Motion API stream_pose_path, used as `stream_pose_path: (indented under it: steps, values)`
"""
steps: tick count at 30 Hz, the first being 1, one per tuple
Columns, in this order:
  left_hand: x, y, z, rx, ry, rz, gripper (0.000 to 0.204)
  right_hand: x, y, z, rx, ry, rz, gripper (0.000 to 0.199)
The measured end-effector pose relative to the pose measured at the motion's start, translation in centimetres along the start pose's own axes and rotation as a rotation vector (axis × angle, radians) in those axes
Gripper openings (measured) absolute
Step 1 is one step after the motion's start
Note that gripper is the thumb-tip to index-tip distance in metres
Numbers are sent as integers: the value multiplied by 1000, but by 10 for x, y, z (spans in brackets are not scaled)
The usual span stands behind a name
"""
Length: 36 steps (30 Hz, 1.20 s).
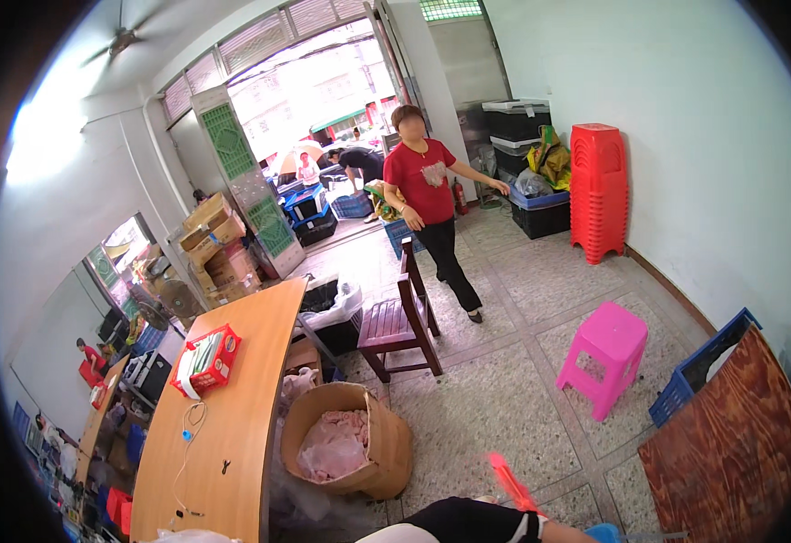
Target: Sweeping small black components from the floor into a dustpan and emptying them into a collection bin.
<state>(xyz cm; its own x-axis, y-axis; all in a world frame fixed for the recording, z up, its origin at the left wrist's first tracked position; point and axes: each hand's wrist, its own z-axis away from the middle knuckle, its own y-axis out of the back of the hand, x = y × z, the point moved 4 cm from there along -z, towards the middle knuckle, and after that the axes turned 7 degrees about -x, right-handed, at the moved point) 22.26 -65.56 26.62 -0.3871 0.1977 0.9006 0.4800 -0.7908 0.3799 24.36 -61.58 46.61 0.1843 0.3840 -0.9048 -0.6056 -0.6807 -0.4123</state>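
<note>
Neither of my hands shows clearly. At the lower edge, black clothing and a bare piece of arm come into view; whose they are I cannot tell, and no fingers show. Beside them is a blurred bright red-pink object, too smeared to name. A small blue thing lies close to that arm. To the left, the long wooden table carries a red plastic basket holding papers or packets, a white cable and a small dark item.
A person in a red top stands beyond a dark wooden chair. An open carton of pink items adjoins the table. A pink stool, stacked red stools, a blue crate and a wooden board are on the right.
</note>
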Motion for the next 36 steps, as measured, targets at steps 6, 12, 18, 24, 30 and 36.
stream_pose_path:
  steps: [6, 12, 18, 24, 30, 36]
  values:
    - [-6, 20, 20, -245, -201, -11, 37, 46, 36, -37, 304, -175, -189, 23]
    - [-33, 136, 63, -259, -453, -182, 37, 211, 62, 46, 747, -72, -449, 14]
    - [-188, 171, 67, -654, 177, -436, 27, 254, -3, 114, 1120, 6, -789, 8]
    - [-183, 114, 3, -706, 21, -601, 24, 323, -86, 166, 1220, -38, -1080, 21]
    - [-70, 36, -98, -404, -281, -799, 46, 362, -119, 194, 1331, 66, -1207, 21]
    - [-15, -69, -223, -204, -714, -1225, 42, 365, -117, 231, 1305, 166, -1394, 33]
